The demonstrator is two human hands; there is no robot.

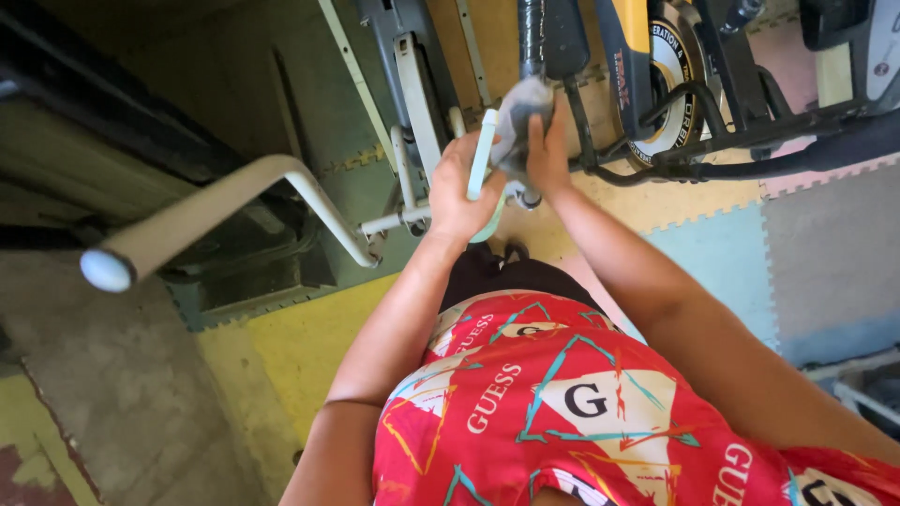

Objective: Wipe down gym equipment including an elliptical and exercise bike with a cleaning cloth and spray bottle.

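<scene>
I look straight down over my red patterned shirt. My left hand (457,190) is closed around a slim pale green object (482,155); I cannot tell what it is. Right beside it, my right hand (547,153) presses a crumpled grey cloth (518,117) against the lower end of a black padded post (544,37) of an exercise machine. The two hands almost touch. A white crossbar (398,221) of the machine runs just below my left hand.
A long white handlebar with a rounded end (187,220) juts out at the left. An exercise bike with a yellow and black flywheel (661,80) stands at the upper right. Coloured foam puzzle mats (722,253) cover the floor; bare concrete (122,394) lies at the lower left.
</scene>
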